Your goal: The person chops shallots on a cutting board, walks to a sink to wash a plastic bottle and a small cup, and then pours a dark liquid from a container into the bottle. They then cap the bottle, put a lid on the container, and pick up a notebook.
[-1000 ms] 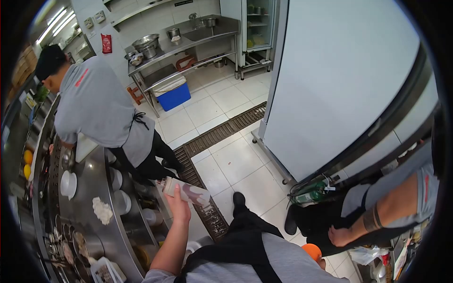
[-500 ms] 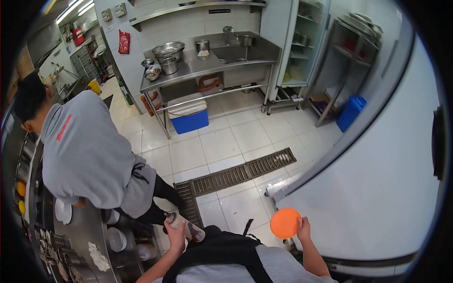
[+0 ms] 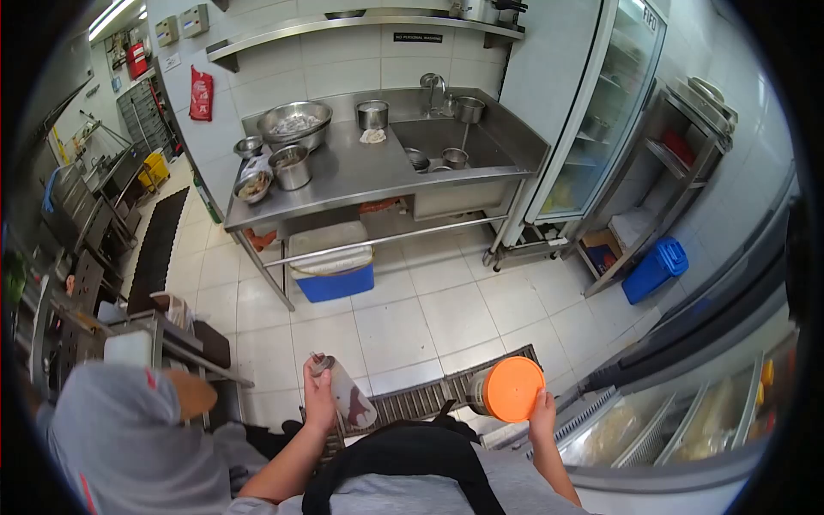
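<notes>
Mostly, orange lid (image 3: 512,389) hides container (image 3: 476,393).

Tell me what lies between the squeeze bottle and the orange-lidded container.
In the head view, only the floor drain grate shows in the gap between the squeeze bottle and the orange-lidded container; nothing else sits there.

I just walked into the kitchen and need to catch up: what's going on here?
A person is holding two things: the left hand grips a squeeze bottle with dark sauce, and the right hand holds an orange-lidded container. A co-worker in a grey shirt bends over at lower left. Ahead, a steel table carries metal bowls beside a sink.
</notes>
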`<state>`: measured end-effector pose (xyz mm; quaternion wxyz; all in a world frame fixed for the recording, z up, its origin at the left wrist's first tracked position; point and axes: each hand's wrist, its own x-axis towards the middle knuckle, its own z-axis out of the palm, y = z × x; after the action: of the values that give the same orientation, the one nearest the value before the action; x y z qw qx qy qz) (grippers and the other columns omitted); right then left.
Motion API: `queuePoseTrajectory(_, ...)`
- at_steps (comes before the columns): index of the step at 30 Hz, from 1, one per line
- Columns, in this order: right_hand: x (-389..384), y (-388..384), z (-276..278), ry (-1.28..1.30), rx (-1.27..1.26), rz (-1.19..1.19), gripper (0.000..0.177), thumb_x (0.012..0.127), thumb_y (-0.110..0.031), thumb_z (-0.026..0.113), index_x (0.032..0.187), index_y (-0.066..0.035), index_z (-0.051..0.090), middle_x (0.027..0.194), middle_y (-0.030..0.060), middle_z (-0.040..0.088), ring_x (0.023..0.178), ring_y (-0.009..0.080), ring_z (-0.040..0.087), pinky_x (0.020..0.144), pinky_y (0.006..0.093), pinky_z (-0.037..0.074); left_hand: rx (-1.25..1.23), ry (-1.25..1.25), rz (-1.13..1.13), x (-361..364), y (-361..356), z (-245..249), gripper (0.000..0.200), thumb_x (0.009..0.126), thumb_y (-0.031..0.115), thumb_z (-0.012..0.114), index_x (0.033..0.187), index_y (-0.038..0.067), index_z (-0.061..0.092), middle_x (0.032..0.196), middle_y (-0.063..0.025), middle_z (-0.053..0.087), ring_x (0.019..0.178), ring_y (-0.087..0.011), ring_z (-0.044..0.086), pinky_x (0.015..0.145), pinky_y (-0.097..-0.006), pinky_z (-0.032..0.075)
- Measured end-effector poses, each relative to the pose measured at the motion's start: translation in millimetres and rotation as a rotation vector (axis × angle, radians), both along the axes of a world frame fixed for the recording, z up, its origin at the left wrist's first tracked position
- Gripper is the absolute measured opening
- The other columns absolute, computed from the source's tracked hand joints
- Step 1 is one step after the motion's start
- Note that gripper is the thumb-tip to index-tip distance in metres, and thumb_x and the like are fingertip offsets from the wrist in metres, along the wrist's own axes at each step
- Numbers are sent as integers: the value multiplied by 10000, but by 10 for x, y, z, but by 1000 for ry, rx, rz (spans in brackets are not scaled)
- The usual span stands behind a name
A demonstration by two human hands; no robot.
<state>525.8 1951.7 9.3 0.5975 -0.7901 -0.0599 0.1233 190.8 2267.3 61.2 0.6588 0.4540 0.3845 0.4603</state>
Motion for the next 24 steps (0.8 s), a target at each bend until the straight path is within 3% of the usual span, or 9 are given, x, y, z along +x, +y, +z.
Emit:
queuePoseTrajectory(5,1018,1085,274,-98,-272,47,403,1051,-344,460,847,-7,544,722,40,522,672,121,446,626,319,423,146,89,-98,867,1111,271,459,946,107,587,1369,65,416,1275,-91,530,1196,-184,498,1057,-337,381)
queuePoseTrajectory(7,1666,1589,54,113,-98,45,411,1056,-353,450,1005,43,547,903,62,599,811,129,544,731,299,470,185,153,-90,1178,1438,356,489,897,82,655,1333,59,434,1226,-88,545,1138,-178,535,1011,-330,424)
queuePoseTrajectory(11,2748,3026,-32,10,-70,275,392,1051,-359,457,1081,13,577,965,57,622,869,115,562,776,278,474,144,242,-17,1876,1994,230,494,816,0,720,1243,57,478,1150,-60,543,1075,-157,550,954,-298,458)
queuePoseTrajectory(13,3064,3960,273,-43,50,345,422,1034,-392,482,910,4,558,779,37,551,759,119,482,694,310,445,212,453,30,2223,2315,163,513,791,69,784,1210,46,488,1094,-81,562,1053,-168,572,909,-319,492)
queuePoseTrajectory(15,3316,4916,444,-9,268,404,449,1023,-426,491,934,6,572,791,47,574,748,124,518,668,310,459,279,506,48,2545,2557,433,533,760,107,812,1187,42,501,1079,-96,565,1043,-207,581,902,-338,489)
queuePoseTrajectory(17,3535,5821,659,76,241,520,470,1016,-447,494,943,9,581,808,65,599,704,138,544,607,311,467,597,851,82,2834,2854,569,547,727,125,826,1166,40,510,1076,-112,565,1029,-260,584,892,-364,483)
queuePoseTrajectory(19,3621,6706,788,49,234,585,492,1010,-463,494,938,16,582,810,97,612,655,161,560,558,324,471,564,777,102,3072,3140,645,576,699,132,836,1167,41,511,1059,-121,564,1016,-288,579,892,-374,477)
queuePoseTrajectory(21,3696,7587,713,101,160,657,520,1007,-470,489,943,37,586,813,156,636,684,222,628,563,355,492,559,725,46,3325,3428,860,563,713,106,796,1190,42,504,1090,-97,553,1003,-222,554,916,-344,451)
queuePoseTrajectory(24,3708,8572,497,-189,-74,701,537,1006,-488,480,946,34,594,850,172,664,787,265,682,615,386,544,501,580,-20,3791,3935,865,558,692,78,765,1194,42,523,1063,-83,542,985,-197,541,901,-330,449)
